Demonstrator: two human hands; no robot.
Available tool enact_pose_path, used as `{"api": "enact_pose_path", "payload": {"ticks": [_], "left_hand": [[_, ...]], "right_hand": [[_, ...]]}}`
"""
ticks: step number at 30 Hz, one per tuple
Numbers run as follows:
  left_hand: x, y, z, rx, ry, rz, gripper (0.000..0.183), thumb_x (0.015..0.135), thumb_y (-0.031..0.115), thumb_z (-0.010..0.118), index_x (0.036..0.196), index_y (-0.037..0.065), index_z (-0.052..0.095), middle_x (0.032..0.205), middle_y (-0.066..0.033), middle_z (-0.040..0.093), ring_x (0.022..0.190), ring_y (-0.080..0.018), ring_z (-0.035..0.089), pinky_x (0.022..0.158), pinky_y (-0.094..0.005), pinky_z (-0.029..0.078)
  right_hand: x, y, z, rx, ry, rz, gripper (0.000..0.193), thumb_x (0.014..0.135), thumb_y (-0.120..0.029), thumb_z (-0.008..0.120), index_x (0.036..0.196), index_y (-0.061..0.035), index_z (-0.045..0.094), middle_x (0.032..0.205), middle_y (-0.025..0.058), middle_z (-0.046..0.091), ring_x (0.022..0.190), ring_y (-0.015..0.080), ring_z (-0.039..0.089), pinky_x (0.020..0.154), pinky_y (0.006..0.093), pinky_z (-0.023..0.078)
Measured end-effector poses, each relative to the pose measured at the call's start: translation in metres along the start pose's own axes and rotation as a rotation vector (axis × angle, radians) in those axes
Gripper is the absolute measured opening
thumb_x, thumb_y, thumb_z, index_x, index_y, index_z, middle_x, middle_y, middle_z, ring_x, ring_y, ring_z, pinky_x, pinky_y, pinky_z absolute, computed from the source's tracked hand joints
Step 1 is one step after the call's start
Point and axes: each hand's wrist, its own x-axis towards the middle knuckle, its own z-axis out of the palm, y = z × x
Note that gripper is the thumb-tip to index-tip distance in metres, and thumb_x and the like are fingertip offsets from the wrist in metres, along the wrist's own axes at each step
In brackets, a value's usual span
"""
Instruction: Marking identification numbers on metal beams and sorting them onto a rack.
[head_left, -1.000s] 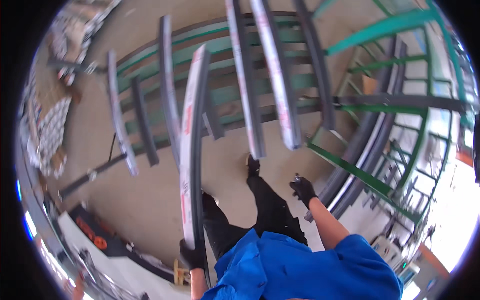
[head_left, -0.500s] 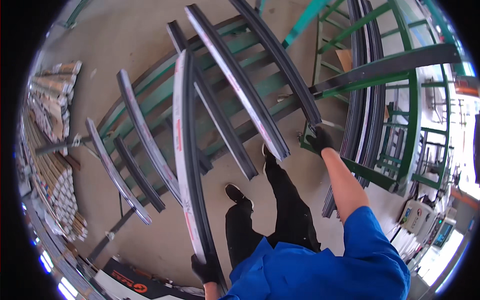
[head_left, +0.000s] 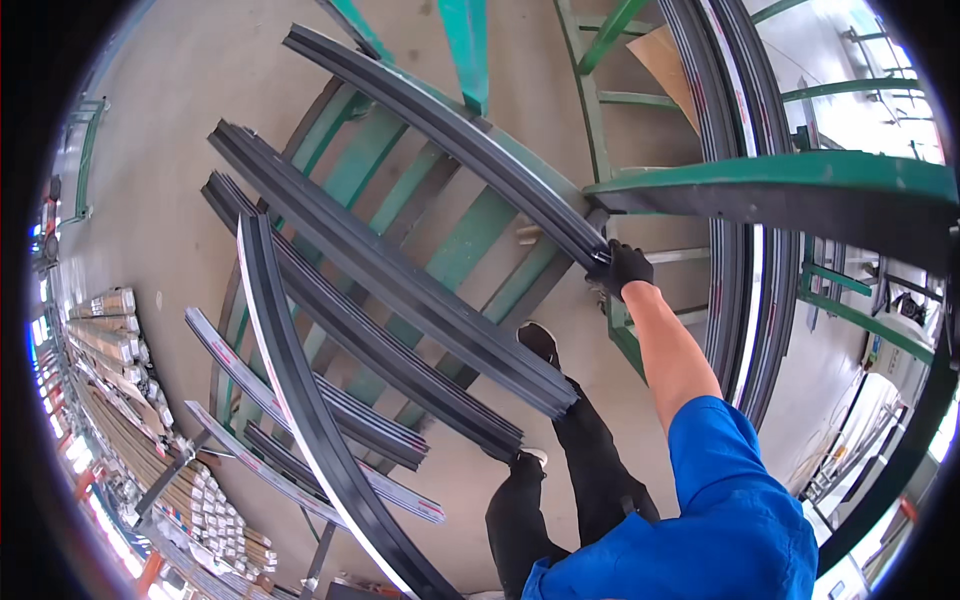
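R hand [head_left: 630,265], black-gloved, has gone from free beside the legs 1 s ago to the near end of the far dark profile [head_left: 450,135]; it was at that end 0.5 s ago too; fingers look curled there, but can't tell if clamped on it or just resting; arm now reaches well out, so I'd judge attention is on this piece rather than the long one; L hand has dropped out of view, grip can't be told.

Far profile lies slantwise across the green rack [head_left: 475,235], near end by the dark-sided beam [head_left: 780,185]; next to it, a wide dark profile [head_left: 395,270], then a ribbed one [head_left: 390,345], both on the rack w/ near ends toward the legs.

Long pale-edged profile [head_left: 305,395], in L hand 0.5 s ago, now runs off the lower edge; it shows mostly its dark face, pale printed side down to a strip; so prob. tipped or seen from a new angle; it crosses above shorter pale strips [head_left: 235,365].

View has swung too; upright-frame profile bundle [head_left: 725,100] at R, stacked lengths [head_left: 175,470] far L.
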Motion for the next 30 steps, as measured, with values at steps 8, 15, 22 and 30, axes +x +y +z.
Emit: {"api": "enact_pose_path", "payload": {"ticks": [8,15,22,30], "left_hand": [[0.022,0.049,-0.004,0.100,0.091,0.038,0.078,0.091,0.058,0.073,0.128,-0.009,0.062,0.113,-0.0284,0.073,0.107,-0.0428,0.070,0.089,-0.0507,0.055],[0.022,0.063,-0.005,0.054,0.125,0.058,0.077,0.090,0.054,0.076,0.130,-0.010,0.061,0.113,-0.0270,0.073,0.105,-0.0404,0.069,0.089,-0.0501,0.055],[0.019,0.063,-0.006,0.014,0.169,0.071,0.077,0.089,0.050,0.079,0.133,-0.010,0.059,0.112,-0.0255,0.073,0.103,-0.0380,0.068,0.088,-0.0495,0.055],[0.016,0.049,-0.003,-0.052,0.212,0.085,0.078,0.088,0.046,0.082,0.136,-0.011,0.058,0.112,-0.0238,0.073,0.101,-0.0353,0.068,0.087,-0.0488,0.056]], "right_hand": [[-0.019,-0.006,0.013,0.033,0.208,-0.043,0.078,0.071,-0.048,0.091,0.129,-0.0071,0.059,0.115,0.0150,0.067,0.109,0.0390,0.065,0.085,0.0502,0.059],[-0.020,-0.009,0.018,-0.009,0.265,-0.023,0.079,0.072,-0.048,0.090,0.131,-0.0061,0.057,0.116,0.0138,0.065,0.108,0.0379,0.065,0.082,0.0484,0.060],[-0.022,-0.010,0.021,-0.017,0.274,-0.012,0.078,0.073,-0.048,0.089,0.131,-0.0049,0.059,0.116,0.0134,0.064,0.108,0.0372,0.065,0.082,0.0480,0.060],[-0.022,-0.011,0.020,0.001,0.262,0.005,0.080,0.071,-0.047,0.092,0.131,-0.0064,0.058,0.116,0.0127,0.066,0.109,0.0367,0.065,0.082,0.0487,0.059]]}}
